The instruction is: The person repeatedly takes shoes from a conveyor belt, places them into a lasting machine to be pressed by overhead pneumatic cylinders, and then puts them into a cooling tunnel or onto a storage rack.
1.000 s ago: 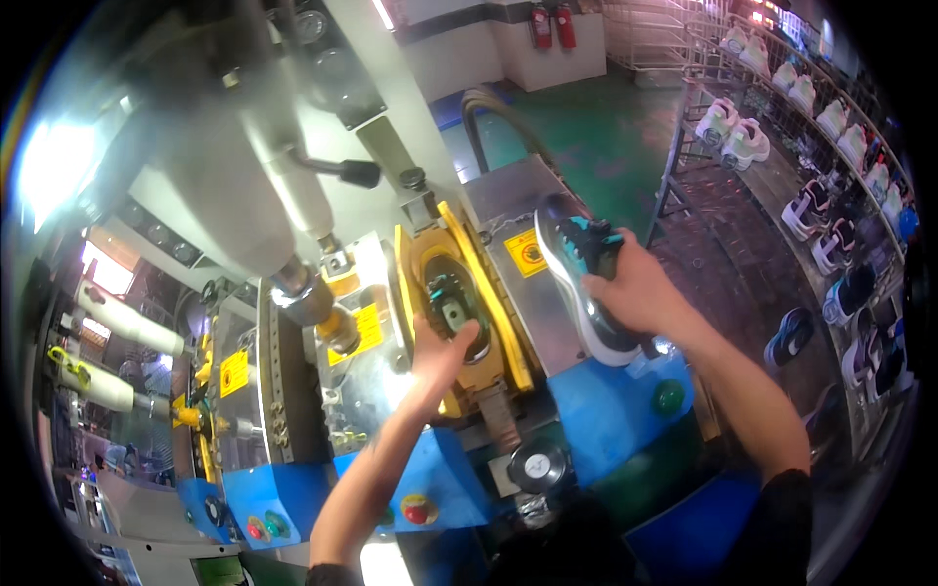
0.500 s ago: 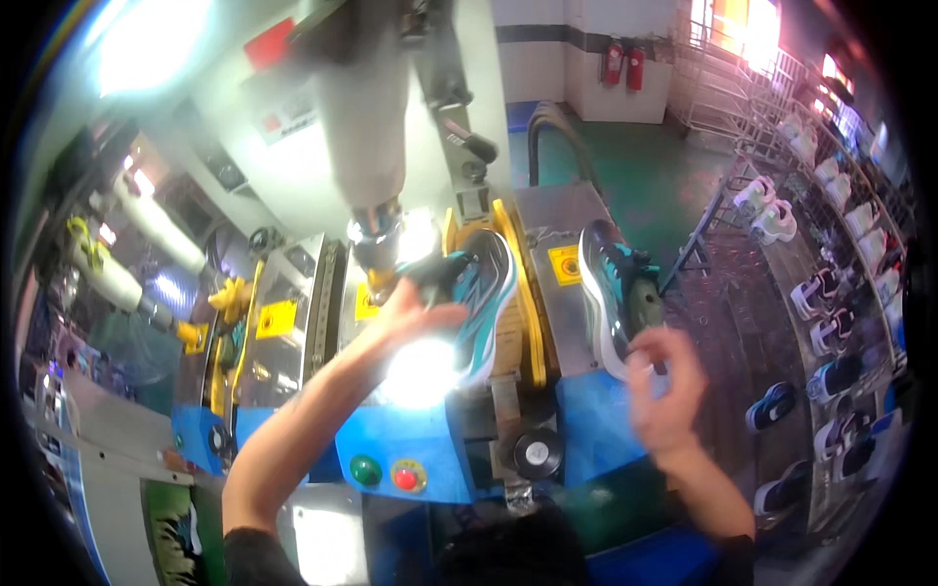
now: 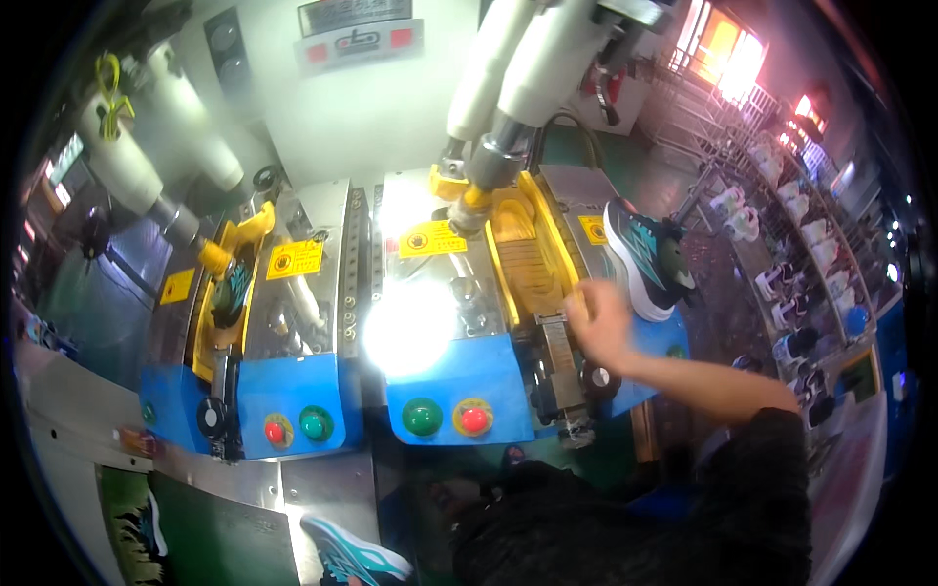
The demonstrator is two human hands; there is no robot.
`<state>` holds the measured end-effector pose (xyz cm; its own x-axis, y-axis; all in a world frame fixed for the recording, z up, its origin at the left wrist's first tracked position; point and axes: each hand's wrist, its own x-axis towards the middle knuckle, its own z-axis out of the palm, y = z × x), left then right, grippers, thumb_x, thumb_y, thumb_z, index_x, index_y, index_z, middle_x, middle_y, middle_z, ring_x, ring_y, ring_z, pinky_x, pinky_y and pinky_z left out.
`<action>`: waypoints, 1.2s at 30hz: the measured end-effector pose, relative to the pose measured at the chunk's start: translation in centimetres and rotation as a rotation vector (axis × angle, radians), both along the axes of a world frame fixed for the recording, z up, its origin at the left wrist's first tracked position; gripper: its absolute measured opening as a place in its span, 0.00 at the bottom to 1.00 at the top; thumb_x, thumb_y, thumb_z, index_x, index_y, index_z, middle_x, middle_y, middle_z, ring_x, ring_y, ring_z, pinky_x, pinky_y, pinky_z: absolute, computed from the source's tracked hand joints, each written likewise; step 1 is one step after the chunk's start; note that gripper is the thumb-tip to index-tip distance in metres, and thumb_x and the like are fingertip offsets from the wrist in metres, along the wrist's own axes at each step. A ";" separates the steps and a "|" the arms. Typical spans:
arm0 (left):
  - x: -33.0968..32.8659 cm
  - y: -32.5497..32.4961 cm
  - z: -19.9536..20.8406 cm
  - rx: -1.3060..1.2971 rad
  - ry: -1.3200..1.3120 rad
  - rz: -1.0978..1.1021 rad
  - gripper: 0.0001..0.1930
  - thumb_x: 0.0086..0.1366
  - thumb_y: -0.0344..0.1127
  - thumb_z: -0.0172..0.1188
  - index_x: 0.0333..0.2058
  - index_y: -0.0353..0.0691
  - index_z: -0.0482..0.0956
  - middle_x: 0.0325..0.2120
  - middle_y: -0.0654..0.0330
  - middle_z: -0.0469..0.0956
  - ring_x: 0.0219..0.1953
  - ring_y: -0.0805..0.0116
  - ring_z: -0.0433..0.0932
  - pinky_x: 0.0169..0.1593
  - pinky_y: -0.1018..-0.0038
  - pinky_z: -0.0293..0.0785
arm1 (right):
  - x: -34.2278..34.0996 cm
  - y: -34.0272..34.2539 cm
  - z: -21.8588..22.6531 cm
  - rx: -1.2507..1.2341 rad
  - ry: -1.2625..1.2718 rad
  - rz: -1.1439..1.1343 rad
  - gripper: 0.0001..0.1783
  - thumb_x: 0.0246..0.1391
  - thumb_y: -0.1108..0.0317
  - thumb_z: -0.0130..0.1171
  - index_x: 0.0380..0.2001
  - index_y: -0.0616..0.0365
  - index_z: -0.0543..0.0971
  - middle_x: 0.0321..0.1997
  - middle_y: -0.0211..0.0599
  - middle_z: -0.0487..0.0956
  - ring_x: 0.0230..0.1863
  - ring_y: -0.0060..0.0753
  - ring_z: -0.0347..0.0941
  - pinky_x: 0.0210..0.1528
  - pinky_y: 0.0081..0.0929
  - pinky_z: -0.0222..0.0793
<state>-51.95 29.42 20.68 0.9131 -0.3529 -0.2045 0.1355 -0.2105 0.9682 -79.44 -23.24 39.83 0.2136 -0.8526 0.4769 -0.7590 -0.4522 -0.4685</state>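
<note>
My right hand (image 3: 600, 322), blurred and loosely bent with thumb and fingers apart, hovers at the front end of a yellow press cradle (image 3: 529, 252) with nothing visible in it. Just right of that hand, a black-and-teal sneaker (image 3: 649, 256) with a white sole stands on the machine's side plate, a grey-green piece in its opening. At the bottom edge, a teal sneaker (image 3: 354, 553) with a white sole lies tilted. Only a fingertip of my left hand (image 3: 358, 581) shows against it; the rest is out of the picture.
White press arms (image 3: 493, 156) hang over the cradle. On the blue front are a green button (image 3: 422, 416) and a red button (image 3: 474, 420). Another station at left holds a shoe (image 3: 231, 293) under its arm. Racks of shoes (image 3: 782, 264) line the right side.
The teal sneaker has left the cradle with my left hand and is now at the lower edge. My right hand has moved left, off the other sneaker. The view has shifted.
</note>
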 end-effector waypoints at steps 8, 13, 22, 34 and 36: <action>5.9 1.9 -4.1 0.569 -0.100 0.383 0.20 0.54 0.37 0.69 0.37 0.25 0.75 0.32 0.45 0.78 0.32 0.57 0.77 0.38 0.58 0.75 | 4.9 2.1 -0.8 0.337 0.208 0.190 0.21 0.54 0.57 0.55 0.43 0.62 0.73 0.44 0.52 0.72 0.46 0.53 0.70 0.49 0.42 0.65; 6.6 -1.5 -1.3 0.751 -0.053 0.247 0.17 0.57 0.37 0.65 0.29 0.23 0.78 0.26 0.45 0.79 0.29 0.56 0.78 0.35 0.61 0.75 | 3.4 3.9 -2.0 0.172 0.586 1.675 0.13 0.46 0.60 0.60 0.30 0.57 0.72 0.34 0.41 0.71 0.36 0.45 0.68 0.36 0.39 0.66; 3.7 -7.1 5.8 0.803 -0.941 0.437 0.32 0.61 0.54 0.57 0.52 0.29 0.69 0.44 0.43 0.73 0.43 0.42 0.74 0.49 0.51 0.70 | 1.8 3.1 2.0 0.314 -0.039 0.112 0.17 0.50 0.59 0.58 0.38 0.60 0.74 0.36 0.45 0.73 0.40 0.48 0.71 0.45 0.39 0.68; -4.1 -15.6 7.6 0.138 -0.183 -0.184 0.11 0.65 0.26 0.52 0.45 0.28 0.72 0.41 0.47 0.77 0.45 0.60 0.77 0.52 0.69 0.72 | 1.9 3.0 -0.8 0.168 0.717 1.636 0.14 0.37 0.59 0.60 0.27 0.55 0.74 0.31 0.39 0.71 0.37 0.44 0.70 0.38 0.39 0.68; -3.6 -16.1 7.7 0.139 -0.161 -0.181 0.11 0.65 0.26 0.52 0.45 0.28 0.72 0.41 0.47 0.77 0.45 0.60 0.77 0.52 0.69 0.72 | 2.3 3.5 0.3 0.161 0.687 1.538 0.13 0.38 0.61 0.60 0.27 0.56 0.74 0.31 0.39 0.72 0.38 0.45 0.70 0.39 0.39 0.69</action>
<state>-55.59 13.29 28.34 0.8623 -0.4921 -0.1199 -0.0698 -0.3498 0.9342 -77.14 -19.73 40.18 0.9470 0.3000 -0.1150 0.2384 -0.8961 -0.3744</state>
